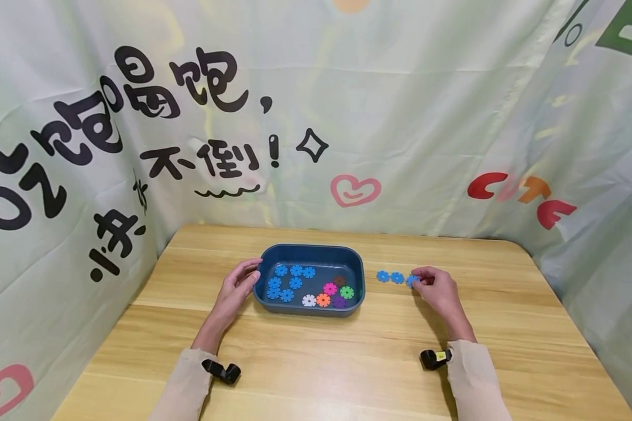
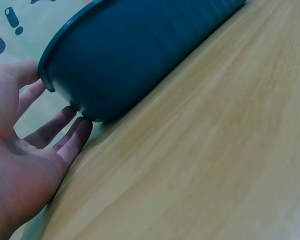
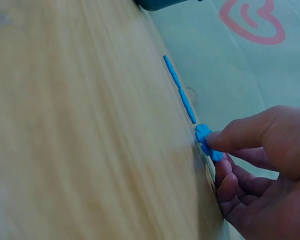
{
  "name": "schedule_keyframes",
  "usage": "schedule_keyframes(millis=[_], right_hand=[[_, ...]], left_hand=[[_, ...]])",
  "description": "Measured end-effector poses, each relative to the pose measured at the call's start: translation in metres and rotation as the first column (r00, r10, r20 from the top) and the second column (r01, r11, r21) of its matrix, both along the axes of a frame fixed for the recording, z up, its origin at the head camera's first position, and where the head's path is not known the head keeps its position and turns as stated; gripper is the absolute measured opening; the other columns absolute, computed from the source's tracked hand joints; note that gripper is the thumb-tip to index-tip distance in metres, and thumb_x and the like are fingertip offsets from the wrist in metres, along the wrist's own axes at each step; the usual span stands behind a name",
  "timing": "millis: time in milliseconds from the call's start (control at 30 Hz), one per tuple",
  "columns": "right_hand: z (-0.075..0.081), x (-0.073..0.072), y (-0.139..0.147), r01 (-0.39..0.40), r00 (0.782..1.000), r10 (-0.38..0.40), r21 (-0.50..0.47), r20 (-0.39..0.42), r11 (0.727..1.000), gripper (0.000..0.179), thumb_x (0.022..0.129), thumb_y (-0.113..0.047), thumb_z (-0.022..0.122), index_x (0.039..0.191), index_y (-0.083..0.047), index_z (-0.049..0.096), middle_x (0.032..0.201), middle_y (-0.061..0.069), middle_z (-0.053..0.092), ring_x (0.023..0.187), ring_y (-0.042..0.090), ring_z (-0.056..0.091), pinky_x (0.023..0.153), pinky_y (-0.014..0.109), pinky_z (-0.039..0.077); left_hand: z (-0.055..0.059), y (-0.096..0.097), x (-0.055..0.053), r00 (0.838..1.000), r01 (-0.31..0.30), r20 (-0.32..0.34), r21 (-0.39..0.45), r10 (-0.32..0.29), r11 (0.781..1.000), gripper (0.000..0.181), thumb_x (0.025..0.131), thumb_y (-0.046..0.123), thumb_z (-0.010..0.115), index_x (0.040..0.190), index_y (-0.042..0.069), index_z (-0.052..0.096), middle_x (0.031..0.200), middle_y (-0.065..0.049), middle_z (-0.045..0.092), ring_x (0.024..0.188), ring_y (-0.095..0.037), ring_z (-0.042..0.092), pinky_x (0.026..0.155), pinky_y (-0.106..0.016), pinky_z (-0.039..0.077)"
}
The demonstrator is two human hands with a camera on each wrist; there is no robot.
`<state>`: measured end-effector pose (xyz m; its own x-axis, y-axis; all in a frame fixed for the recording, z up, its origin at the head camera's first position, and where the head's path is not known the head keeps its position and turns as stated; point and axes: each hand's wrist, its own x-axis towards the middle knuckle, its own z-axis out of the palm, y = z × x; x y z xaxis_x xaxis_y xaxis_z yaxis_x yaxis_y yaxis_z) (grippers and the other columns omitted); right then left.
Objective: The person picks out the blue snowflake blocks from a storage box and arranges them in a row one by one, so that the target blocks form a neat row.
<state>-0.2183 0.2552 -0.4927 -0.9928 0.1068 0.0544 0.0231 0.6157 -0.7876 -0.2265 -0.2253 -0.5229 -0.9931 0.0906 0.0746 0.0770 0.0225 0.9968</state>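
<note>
My left hand rests against the left end of a dark blue plastic basin. In the left wrist view, its fingertips touch the outer wall and the rim, fairly straight. To the basin's right, my right hand pinches a blue snowflake disc between thumb and fingers. In the right wrist view this held disc is tilted just off the table. Two more blue snowflake discs lie flat in a row left of it, the nearer one close to the held disc, the farther one toward the basin.
Several blue discs lie in the basin's left half. White, orange, pink, green, purple and brown discs lie toward its right. A printed curtain hangs behind the wooden table.
</note>
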Motion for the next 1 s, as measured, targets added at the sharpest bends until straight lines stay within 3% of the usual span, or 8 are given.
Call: schedule_keyframes(millis=[567,767,1000], right_hand=[[-0.003,-0.003,-0.003,0.011,0.998,-0.003,0.122,-0.064,0.992,0.02,0.098,-0.008,0.068,0.113,0.005,0.069,0.097,0.016,0.066,0.083,0.027,0.058,0.068,0.033,0.048],[0.0,-0.001,-0.002,0.018,0.999,-0.014,0.078,-0.052,0.997,0.021,0.099,-0.009,0.066,0.116,0.004,0.068,0.098,0.016,0.065,0.084,0.026,0.057,0.064,0.028,0.047],[0.012,0.0,-0.008,-0.014,0.998,0.015,0.003,-0.059,1.0,0.026,0.102,-0.013,0.063,0.123,0.002,0.067,0.108,0.016,0.064,0.098,0.03,0.061,0.072,0.028,0.05]], left_hand=[[-0.001,0.001,-0.001,0.999,0.003,-0.036,0.013,-0.003,1.0,0.04,0.104,0.026,0.063,0.141,0.011,0.058,0.144,-0.014,0.053,0.129,-0.029,0.051,0.096,-0.027,0.053],[-0.003,0.001,-0.002,0.999,-0.002,-0.033,-0.002,0.002,1.0,0.04,0.104,0.029,0.063,0.14,0.013,0.059,0.142,-0.011,0.054,0.128,-0.027,0.052,0.096,-0.027,0.053],[-0.003,0.0,-0.001,1.0,0.001,-0.022,0.0,-0.001,1.0,0.041,0.103,0.031,0.064,0.14,0.014,0.059,0.142,-0.01,0.054,0.129,-0.028,0.051,0.097,-0.028,0.053]])
